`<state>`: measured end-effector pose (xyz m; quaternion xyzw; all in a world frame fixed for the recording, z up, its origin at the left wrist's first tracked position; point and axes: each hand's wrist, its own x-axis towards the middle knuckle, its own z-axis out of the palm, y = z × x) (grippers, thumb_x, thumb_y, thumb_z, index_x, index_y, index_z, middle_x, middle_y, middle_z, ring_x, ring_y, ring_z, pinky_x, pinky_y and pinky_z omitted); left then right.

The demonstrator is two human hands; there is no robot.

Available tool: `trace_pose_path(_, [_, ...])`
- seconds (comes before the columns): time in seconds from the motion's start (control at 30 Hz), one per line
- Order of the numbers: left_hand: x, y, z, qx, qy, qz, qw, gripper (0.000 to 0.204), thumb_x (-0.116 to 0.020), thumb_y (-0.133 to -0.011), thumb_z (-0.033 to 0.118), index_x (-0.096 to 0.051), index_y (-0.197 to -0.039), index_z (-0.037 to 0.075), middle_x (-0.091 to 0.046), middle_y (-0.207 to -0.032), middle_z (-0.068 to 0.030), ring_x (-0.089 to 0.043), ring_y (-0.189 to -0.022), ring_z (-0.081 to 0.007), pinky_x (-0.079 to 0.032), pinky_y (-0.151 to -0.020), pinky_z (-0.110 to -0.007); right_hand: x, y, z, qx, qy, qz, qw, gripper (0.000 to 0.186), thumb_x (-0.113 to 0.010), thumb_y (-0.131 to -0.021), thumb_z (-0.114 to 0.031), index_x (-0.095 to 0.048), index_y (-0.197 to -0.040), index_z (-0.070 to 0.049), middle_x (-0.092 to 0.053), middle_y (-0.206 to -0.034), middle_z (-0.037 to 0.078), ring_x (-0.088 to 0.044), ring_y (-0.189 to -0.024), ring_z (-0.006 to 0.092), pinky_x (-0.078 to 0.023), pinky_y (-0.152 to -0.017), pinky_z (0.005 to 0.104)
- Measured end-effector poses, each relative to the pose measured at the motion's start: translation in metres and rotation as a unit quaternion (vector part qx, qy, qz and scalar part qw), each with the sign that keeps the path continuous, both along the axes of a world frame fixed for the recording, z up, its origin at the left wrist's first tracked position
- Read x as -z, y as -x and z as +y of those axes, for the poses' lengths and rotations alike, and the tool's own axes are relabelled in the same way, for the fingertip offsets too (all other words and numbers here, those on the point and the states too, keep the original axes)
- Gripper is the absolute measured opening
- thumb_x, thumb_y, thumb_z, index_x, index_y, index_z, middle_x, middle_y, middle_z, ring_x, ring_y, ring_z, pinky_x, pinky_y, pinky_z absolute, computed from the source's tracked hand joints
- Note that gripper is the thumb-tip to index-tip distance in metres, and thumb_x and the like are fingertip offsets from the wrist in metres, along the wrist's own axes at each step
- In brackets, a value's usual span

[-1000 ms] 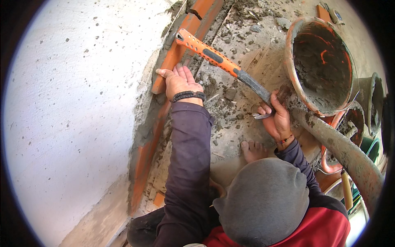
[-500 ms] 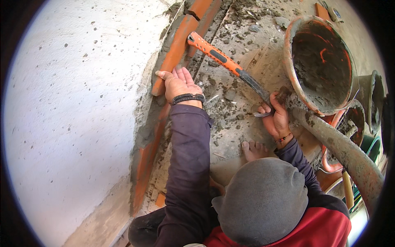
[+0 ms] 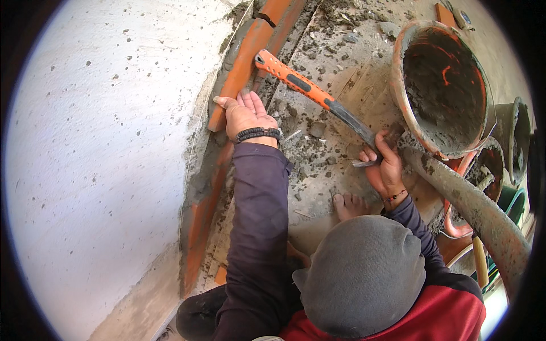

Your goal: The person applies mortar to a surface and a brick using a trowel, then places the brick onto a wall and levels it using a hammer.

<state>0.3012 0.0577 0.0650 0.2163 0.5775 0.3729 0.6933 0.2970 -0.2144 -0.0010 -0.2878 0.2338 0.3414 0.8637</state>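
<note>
My right hand (image 3: 387, 167) is wrapped round the head end of a hammer (image 3: 307, 85). Its orange and black handle points away to the upper left, with the butt at the edge of an orange clay tile strip (image 3: 244, 59) along the wall's foot. My left hand (image 3: 250, 116) lies palm up at the strip's near end. Its thumb rests on the strip, and its fingers stretch out along the side. Grey mortar (image 3: 199, 179) lies beyond that end, between the strip and another orange piece (image 3: 196, 227) nearer me.
A white wall (image 3: 102, 142) rises on the left, with a thin string along its base. At the right stand a bucket of wet mortar (image 3: 398, 85), a mortar-smeared curved piece (image 3: 472, 204) and more buckets. Crumbs of mortar litter the floor. A bare foot (image 3: 350, 206) is near my right hand.
The hammer's handle end has shifted slightly left and toward me, onto the tile strip's edge. My right hand has moved slightly with it, and my left hand stays at the strip's end.
</note>
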Motion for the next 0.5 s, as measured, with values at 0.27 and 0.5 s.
trace_pose_path(0.27, [0.005, 0.003, 0.006, 0.008, 0.007, -0.015, 1.0, 0.07, -0.046, -0.098, 0.05, -0.033, -0.141, -0.003, -0.042, -0.141, -0.0151, -0.049, -0.125, -0.0206, -0.045, -0.107, -0.029, -0.008, 0.0, 0.001, 0.017, 0.011, -0.01, 1.0, 0.013, -0.058, -0.096, -0.011, -0.054, -0.105, -0.02, -0.051, -0.086, -0.006, -0.044, -0.066, 0.0113, -0.039, -0.066, 0.0317])
trace_pose_path(0.5, [0.003, 0.003, 0.006, 0.007, 0.002, -0.016, 1.0, 0.069, -0.046, -0.098, 0.049, -0.033, -0.139, -0.005, -0.042, -0.142, -0.0154, -0.049, -0.126, -0.0216, -0.043, -0.108, -0.029, -0.009, -0.003, 0.006, 0.005, 0.01, -0.017, 1.0, 0.013, -0.058, -0.096, -0.011, -0.054, -0.105, -0.019, -0.051, -0.086, -0.005, -0.044, -0.066, 0.0114, -0.039, -0.065, 0.0315])
